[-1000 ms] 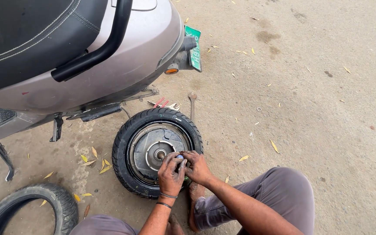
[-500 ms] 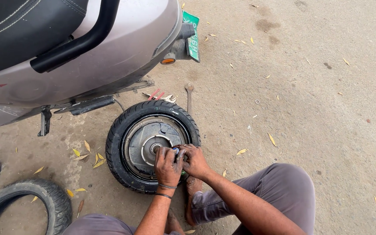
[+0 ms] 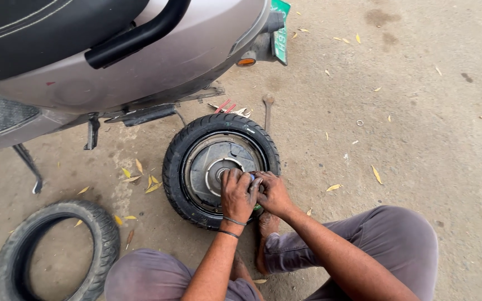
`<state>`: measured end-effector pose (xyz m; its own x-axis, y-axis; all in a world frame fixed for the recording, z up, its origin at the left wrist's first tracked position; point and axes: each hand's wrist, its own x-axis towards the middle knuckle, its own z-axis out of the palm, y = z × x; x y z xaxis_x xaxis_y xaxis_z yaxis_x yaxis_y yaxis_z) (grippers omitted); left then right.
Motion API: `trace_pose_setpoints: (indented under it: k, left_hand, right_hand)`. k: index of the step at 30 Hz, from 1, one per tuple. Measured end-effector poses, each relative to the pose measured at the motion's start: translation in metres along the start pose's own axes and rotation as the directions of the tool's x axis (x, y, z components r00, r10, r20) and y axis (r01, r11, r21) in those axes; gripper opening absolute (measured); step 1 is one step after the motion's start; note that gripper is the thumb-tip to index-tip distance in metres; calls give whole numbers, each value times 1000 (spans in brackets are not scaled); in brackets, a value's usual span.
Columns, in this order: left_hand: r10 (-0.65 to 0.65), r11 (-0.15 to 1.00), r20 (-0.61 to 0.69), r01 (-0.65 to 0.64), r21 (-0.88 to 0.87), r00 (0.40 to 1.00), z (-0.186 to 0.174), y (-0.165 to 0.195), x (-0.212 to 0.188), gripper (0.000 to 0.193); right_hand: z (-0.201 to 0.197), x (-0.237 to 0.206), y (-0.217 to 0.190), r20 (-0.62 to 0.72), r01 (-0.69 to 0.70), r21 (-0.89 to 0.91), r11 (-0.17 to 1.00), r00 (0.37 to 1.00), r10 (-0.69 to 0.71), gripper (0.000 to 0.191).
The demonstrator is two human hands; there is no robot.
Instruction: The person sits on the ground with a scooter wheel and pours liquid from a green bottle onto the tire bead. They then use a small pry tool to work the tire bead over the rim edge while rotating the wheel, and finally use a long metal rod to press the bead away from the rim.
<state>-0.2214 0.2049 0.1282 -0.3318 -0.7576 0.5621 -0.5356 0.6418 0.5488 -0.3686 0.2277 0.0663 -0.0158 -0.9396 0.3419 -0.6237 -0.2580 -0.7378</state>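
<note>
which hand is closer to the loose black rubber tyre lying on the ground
Left. The left hand rests on the wheel beside that loose black rubber tyre; the right hand sits farther away.

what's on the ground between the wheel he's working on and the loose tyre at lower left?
Head view: between wheel and loose tyre, just bare concrete with a few yellow leaves scattered near the wheel.

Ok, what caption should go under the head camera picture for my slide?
Both hands, left hand and right hand, press on a scooter wheel lying flat beside a grey scooter.
</note>
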Motion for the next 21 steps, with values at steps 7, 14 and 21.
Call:
trace_pose_setpoints:
  k: [7, 14, 21]
  left_hand:
    - [50, 983, -58, -59, -173, 997, -2, -2, 1, 20]
    - [2, 998, -14, -3, -68, 1000, 0, -7, -3, 23]
    - [25, 912, 56, 0, -410, 998, -8, -13, 0, 27]
  right_hand:
    - [-1, 0, -1, -18, -45, -9, 999, 999, 45, 37]
    - [2, -1, -6, 6, -48, -55, 997, 999, 49, 38]
    - [1, 2, -3, -2, -59, -10, 998, 998, 58, 39]
